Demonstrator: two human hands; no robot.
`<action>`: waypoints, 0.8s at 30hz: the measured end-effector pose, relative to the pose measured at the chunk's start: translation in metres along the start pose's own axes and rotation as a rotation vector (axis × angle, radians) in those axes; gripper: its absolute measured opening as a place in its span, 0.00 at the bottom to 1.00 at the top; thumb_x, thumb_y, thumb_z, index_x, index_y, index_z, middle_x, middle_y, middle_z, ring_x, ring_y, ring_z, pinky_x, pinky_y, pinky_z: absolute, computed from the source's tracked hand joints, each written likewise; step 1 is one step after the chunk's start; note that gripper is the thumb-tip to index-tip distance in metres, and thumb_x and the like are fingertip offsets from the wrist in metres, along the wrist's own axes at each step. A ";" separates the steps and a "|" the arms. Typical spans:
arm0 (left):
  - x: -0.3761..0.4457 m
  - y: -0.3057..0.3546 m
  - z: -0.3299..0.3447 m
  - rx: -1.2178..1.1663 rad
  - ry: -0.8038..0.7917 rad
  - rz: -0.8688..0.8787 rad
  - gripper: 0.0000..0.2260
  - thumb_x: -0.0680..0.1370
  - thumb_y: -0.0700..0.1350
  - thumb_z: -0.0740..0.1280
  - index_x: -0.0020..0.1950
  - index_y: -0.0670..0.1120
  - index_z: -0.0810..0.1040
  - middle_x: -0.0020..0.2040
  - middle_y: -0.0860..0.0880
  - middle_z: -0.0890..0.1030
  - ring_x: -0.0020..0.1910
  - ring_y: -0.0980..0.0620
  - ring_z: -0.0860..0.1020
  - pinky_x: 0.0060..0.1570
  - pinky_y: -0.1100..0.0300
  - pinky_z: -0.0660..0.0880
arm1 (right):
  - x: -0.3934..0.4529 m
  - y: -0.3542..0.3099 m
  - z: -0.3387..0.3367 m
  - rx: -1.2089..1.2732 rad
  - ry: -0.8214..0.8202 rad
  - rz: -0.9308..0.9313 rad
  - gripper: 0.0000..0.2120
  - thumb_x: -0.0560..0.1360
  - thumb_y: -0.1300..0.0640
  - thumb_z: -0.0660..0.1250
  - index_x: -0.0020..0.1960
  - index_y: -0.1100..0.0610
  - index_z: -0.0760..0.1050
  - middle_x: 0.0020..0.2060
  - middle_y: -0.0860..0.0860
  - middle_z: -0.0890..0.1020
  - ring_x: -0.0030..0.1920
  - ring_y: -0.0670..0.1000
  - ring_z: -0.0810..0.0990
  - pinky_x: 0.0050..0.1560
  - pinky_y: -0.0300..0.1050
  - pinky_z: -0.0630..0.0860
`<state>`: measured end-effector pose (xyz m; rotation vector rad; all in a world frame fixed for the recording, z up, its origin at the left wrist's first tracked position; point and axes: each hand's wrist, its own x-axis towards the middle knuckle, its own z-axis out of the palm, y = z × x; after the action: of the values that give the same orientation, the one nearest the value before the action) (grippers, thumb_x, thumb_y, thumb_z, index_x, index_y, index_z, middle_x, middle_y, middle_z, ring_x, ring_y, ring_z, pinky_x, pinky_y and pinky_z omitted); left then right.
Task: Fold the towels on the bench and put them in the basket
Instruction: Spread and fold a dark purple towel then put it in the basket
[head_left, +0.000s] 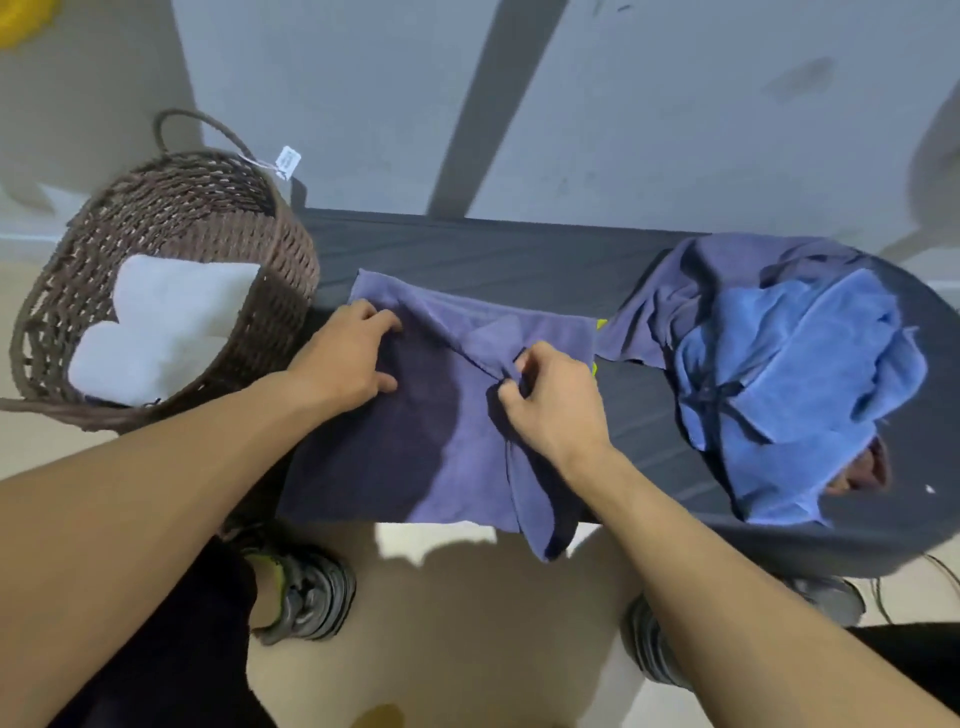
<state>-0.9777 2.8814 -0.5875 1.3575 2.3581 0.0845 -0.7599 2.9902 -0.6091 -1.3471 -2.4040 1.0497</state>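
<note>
A purple towel (447, 415) lies spread on the dark bench (467, 254), its near edge hanging over the front. My left hand (348, 358) rests on the towel's left part, fingers curled against the cloth near its far left corner. My right hand (550, 400) pinches a bunched fold near the towel's middle right. A brown wicker basket (280, 270) stands at the bench's left end with a folded white towel (156, 332) inside.
A heap of unfolded towels sits on the bench's right end: a light blue one (795, 389) on top of a purple one (691, 291). A paper tag (287, 162) hangs from the basket handle. My shoes (306, 597) stand on the floor below the bench.
</note>
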 end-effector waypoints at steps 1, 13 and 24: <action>0.004 0.003 -0.001 0.014 -0.011 -0.006 0.31 0.66 0.45 0.80 0.67 0.48 0.73 0.63 0.47 0.71 0.63 0.43 0.71 0.62 0.47 0.72 | 0.006 0.003 -0.009 0.051 0.026 0.084 0.06 0.71 0.55 0.66 0.40 0.56 0.71 0.33 0.50 0.78 0.37 0.54 0.75 0.34 0.44 0.70; 0.024 0.007 -0.007 0.130 -0.116 -0.043 0.53 0.62 0.46 0.83 0.80 0.52 0.56 0.69 0.45 0.68 0.68 0.41 0.69 0.63 0.46 0.70 | 0.034 0.021 -0.041 -0.162 0.124 0.248 0.29 0.66 0.30 0.68 0.51 0.54 0.76 0.42 0.50 0.81 0.45 0.55 0.78 0.43 0.45 0.71; 0.031 0.006 -0.012 0.083 -0.218 -0.108 0.55 0.62 0.47 0.83 0.80 0.55 0.51 0.71 0.41 0.65 0.71 0.40 0.65 0.69 0.46 0.67 | 0.045 0.026 -0.038 -0.144 0.240 0.285 0.28 0.73 0.35 0.60 0.46 0.62 0.76 0.37 0.56 0.80 0.42 0.61 0.81 0.42 0.48 0.76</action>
<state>-0.9907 2.9130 -0.5855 1.2062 2.2665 -0.1853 -0.7500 3.0530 -0.6059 -1.7941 -2.1913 0.7313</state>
